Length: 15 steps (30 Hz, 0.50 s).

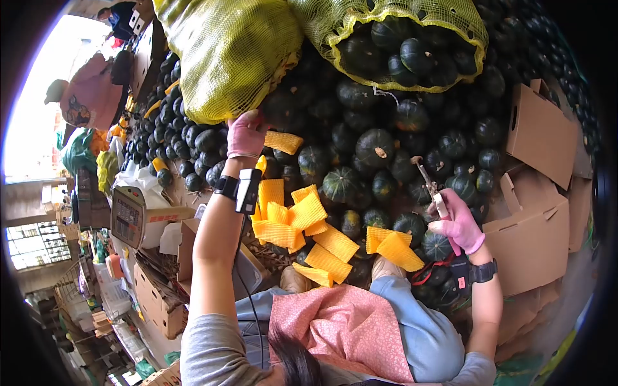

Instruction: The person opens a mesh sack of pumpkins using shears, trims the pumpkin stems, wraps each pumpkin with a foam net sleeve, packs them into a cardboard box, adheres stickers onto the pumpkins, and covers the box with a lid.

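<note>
My left hand [247,134], in a pink glove, is closed at the lower end of a full yellow mesh bag [232,58]; its fingertips are partly hidden there. My right hand [458,222], also gloved in pink, grips pruning shears [436,196] by the handles, blades pointing up and left over the squashes. Dark green squashes [375,148] cover the ground around both hands. Between my arms lie several yellow foam net sleeves [308,211], loose on the pile. A second mesh bag [335,48] gapes at the top, with squashes inside.
Cardboard boxes [537,225] stand at the right, beside my right arm. A scale with a display [129,217] and an open carton [154,293] are on the left. Another person [93,93] in pink bends at the upper left, and someone else is farther back.
</note>
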Tool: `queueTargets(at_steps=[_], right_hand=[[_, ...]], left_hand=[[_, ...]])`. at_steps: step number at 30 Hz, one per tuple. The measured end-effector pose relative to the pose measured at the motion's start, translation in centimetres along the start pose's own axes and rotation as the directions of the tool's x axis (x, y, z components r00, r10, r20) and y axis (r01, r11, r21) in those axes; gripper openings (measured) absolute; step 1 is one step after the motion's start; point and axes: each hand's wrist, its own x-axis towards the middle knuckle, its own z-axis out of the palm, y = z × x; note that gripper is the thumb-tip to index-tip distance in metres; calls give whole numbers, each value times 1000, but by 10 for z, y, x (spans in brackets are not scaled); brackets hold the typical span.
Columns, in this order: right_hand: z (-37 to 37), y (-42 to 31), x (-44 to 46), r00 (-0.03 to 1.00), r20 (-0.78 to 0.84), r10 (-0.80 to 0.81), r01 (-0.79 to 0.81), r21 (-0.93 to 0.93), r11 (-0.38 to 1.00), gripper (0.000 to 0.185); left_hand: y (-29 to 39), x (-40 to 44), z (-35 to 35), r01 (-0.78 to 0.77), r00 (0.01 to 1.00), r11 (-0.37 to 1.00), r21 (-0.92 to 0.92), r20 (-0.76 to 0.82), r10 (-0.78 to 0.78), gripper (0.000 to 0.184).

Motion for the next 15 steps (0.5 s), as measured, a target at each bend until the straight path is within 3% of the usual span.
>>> queueTargets(at_steps=[1, 2, 3, 4, 5, 6, 7, 8, 9, 10, 11, 12, 13, 14, 15], right_hand=[[-1, 0, 1, 1000, -4, -22, 22, 24, 999, 43], [-2, 0, 2, 1000, -10, 4, -3, 64, 998, 42], [-1, 1, 4, 999, -14, 32, -30, 106, 994, 41], [0, 1, 6, 998, -16, 57, -54, 147, 988, 41], [2, 2, 10, 998, -48, 38, -32, 127, 991, 41], [6, 2, 17, 998, -68, -2, 6, 60, 998, 41], [11, 0, 26, 995, -85, -46, 46, -7, 999, 41], [16, -1, 35, 991, -101, -91, 84, -72, 994, 42], [22, 3, 50, 973, -147, -176, 141, -224, 964, 44], [35, -16, 61, 911, -212, -355, 220, -479, 850, 45], [41, -32, 75, 846, -150, -511, 213, -784, 583, 45], [54, -45, 94, 759, -146, -635, 230, -852, 471, 42], [64, -51, 117, 713, -129, -689, 207, -900, 383, 39], [76, -63, 139, 778, -139, -612, 177, -887, 427, 37], [87, -88, 155, 935, -142, -326, 79, -811, 580, 37]], left_hand=[[3, -2, 3, -79, 997, 997, 5, -8, 79, 15], [6, -1, 4, 147, 982, 930, -338, -64, -179, 18], [36, 4, -2, 315, 902, 701, -640, -28, -430, 21], [52, 6, -5, 388, 772, 353, -851, 90, -629, 24], [20, 9, -11, 434, 872, 644, -629, 114, -476, 22], [-10, 13, -16, 335, 942, 872, -356, 134, -307, 19], [-29, 16, -20, 169, 972, 985, 31, 159, -172, 19], [-37, 19, -23, -48, 970, 913, 404, 238, -55, 19], [-25, 17, -17, 201, 959, 974, 108, 180, -217, 16], [-12, 15, -12, 395, 919, 862, -317, 114, -378, 15], [1, 13, -6, 428, 851, 640, -638, 47, -523, 16], [18, 15, -6, 481, 674, 190, -856, 223, -704, 15], [23, 14, -4, 461, 678, 176, -870, 217, -702, 16], [27, 12, -1, 440, 681, 161, -884, 211, -701, 17], [32, 10, 1, 417, 685, 147, -897, 204, -699, 18]])
